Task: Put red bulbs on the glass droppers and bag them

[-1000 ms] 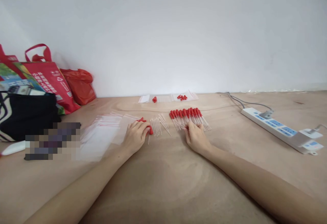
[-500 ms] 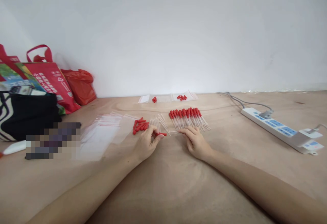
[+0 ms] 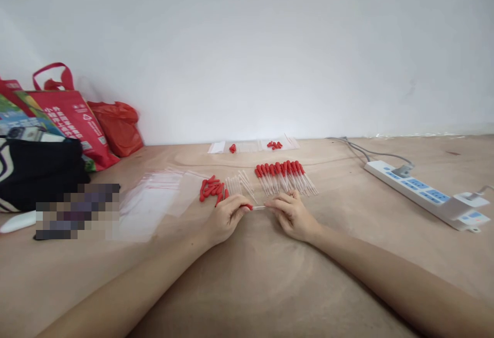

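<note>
My left hand (image 3: pixel 227 220) is closed around a red rubber bulb (image 3: pixel 247 207), most of it hidden by the fingers. From the right, my right hand (image 3: pixel 291 214) pinches a thin clear dropper tube (image 3: pixel 258 208), whose end meets the mouth of the bulb. Just behind my left hand lie a pile of loose red bulbs (image 3: pixel 210 189) and a bunch of clear tubes (image 3: pixel 239 183). A row of droppers with red bulbs on clear tubes (image 3: pixel 283 173) lies beyond my right hand.
Clear zip bags (image 3: pixel 154 194) are spread at left, beside a pixelated dark object (image 3: pixel 81 212). Farther left stand a black bag (image 3: pixel 42 173), a red shopping bag (image 3: pixel 69 117) and a red plastic bag (image 3: pixel 119 127). A power strip (image 3: pixel 412 186) with cables lies right. Small bags with red bulbs (image 3: pixel 275 145) lie near the wall.
My hands have come closer together, and the gap between the bulb and the tube has closed. The view has shifted slightly.
</note>
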Demonstrator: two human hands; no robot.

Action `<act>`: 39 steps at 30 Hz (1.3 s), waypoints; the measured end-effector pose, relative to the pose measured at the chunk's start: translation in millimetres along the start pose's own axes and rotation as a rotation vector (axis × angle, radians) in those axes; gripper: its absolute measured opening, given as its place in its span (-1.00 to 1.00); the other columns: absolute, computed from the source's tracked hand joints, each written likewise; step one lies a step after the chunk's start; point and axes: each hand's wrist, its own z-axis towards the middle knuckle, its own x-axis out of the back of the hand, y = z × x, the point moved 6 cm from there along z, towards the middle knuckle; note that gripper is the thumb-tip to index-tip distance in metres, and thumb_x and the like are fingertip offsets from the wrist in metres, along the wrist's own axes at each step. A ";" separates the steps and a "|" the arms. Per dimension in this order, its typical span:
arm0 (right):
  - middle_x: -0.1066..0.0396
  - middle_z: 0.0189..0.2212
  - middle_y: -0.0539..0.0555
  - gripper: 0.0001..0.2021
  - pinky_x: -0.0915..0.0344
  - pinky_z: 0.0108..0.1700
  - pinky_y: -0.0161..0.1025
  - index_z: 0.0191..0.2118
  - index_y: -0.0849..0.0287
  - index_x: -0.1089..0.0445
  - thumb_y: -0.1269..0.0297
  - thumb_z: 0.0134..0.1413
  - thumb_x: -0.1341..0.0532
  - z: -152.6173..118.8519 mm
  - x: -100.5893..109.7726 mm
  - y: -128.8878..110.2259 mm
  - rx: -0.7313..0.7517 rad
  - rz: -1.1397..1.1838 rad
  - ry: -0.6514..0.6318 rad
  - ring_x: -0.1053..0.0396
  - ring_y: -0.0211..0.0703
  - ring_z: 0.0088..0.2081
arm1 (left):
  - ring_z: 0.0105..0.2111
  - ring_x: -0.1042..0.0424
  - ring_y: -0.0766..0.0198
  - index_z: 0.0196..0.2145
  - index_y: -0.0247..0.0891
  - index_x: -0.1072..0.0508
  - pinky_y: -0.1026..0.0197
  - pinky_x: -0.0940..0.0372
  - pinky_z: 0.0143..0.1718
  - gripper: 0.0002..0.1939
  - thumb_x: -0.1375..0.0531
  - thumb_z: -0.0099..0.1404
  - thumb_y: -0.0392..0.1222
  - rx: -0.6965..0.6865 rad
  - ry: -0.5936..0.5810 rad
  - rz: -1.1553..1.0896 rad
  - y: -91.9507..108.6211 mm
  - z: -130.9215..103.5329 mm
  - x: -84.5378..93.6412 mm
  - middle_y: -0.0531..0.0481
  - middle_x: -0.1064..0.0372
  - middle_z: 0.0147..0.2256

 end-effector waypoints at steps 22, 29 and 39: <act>-0.32 -0.54 0.00 -0.78 0.15 -0.35 -0.23 -0.36 0.19 -0.37 0.46 0.00 0.02 1.7 2.1 -19.2 0.119 -0.242 -0.025 -0.05 -0.32 -0.55 | -0.43 -0.36 0.29 -0.39 -0.27 -0.36 0.27 -0.24 -0.37 -0.78 0.04 0.27 -0.17 -0.089 -0.054 0.150 8.8 -5.2 -6.7 -0.04 -0.38 -0.47; -0.33 -0.52 0.01 -0.77 0.14 -0.34 -0.24 -0.40 0.21 -0.35 0.43 0.04 0.04 2.7 -6.5 -20.8 0.062 -0.179 -0.081 -0.06 -0.31 -0.54 | -0.45 -0.33 0.29 -0.39 -0.30 -0.34 0.28 -0.23 -0.39 -0.81 0.02 0.27 -0.22 -0.189 -0.050 0.180 15.9 -5.7 -7.5 -0.05 -0.36 -0.47; -0.37 -0.46 0.04 -0.81 0.12 -0.29 -0.22 -0.42 0.16 -0.39 0.32 0.04 -0.03 16.2 4.7 -9.2 -0.091 -0.269 -0.169 -0.22 -0.20 -0.34 | -0.22 -0.30 0.18 -0.15 -0.25 -0.27 0.13 -0.18 -0.16 -0.76 -0.07 0.21 -0.17 -0.092 0.030 0.336 -2.3 -2.2 10.9 -0.08 -0.33 -0.24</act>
